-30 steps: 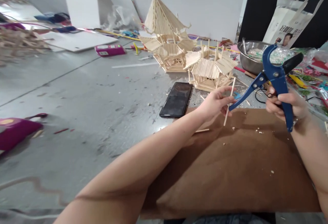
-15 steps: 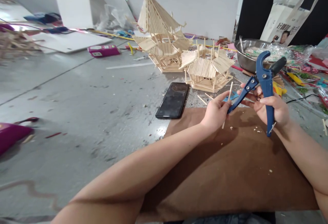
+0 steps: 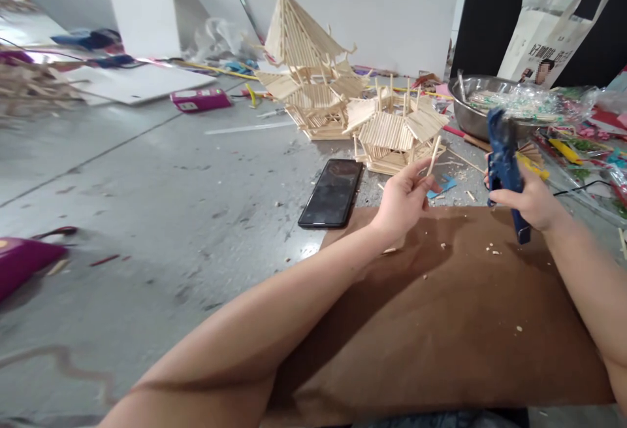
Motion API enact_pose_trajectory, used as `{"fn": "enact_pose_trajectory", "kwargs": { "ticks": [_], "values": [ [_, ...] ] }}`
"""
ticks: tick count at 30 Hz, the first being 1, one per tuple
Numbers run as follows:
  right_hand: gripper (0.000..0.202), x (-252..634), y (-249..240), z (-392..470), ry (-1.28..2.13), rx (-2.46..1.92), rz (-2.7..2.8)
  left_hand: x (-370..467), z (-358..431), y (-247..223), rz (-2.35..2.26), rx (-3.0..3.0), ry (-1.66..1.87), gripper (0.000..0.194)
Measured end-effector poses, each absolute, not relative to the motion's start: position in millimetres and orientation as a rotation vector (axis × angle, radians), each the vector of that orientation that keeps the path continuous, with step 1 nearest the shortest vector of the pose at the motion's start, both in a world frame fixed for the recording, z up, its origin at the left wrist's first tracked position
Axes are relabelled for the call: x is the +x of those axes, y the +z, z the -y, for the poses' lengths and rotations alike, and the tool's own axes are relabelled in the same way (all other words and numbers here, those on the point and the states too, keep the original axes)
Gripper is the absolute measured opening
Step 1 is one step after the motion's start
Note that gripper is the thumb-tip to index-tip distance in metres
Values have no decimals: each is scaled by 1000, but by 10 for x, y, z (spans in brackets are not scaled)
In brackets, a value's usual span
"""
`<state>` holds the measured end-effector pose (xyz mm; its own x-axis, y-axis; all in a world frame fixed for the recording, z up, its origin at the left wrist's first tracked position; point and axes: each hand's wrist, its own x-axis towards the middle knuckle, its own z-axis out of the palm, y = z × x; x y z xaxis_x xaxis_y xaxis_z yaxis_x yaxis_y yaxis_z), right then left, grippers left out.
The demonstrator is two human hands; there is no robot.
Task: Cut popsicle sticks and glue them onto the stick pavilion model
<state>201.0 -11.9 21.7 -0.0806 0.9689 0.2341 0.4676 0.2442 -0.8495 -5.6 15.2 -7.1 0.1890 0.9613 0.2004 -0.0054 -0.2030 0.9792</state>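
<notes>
head | left fingers pinch stick | right fingers grip cutter | low wooden model behind stick, phone nearby

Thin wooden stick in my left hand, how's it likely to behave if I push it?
The stick is slim, so it's probably light. It juts straight from your left hand, suggesting fair stiffness. Being so thin, it might snap if pushed hard.

One thin wooden stick, upright-tilted, held in left hand. One blue hand cutter, gripped in right hand. One black smartphone, at corner of brown sheet. Stick-built models: one tall pavilion, one low pavilion. One metal bowl.
</notes>
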Motion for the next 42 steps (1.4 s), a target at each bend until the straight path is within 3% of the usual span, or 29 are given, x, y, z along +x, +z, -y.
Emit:
{"fn": "enact_pose_trajectory", "kwargs": {
  "ticks": [8, 14, 42],
  "values": [
    [56, 1996, 36, 20, 364, -1527, 2048, -92, -196, -110, -931, 1589, 1152, 33],
    [55, 1962, 36, 49, 229, -1517, 2224, -106, -210, -154, -869, 1739, 1025, 33],
    [39, 1916, 41, 94, 155, -1521, 2259, -134, -215, -98, -987, 1970, 907, 24]
  ]
}}
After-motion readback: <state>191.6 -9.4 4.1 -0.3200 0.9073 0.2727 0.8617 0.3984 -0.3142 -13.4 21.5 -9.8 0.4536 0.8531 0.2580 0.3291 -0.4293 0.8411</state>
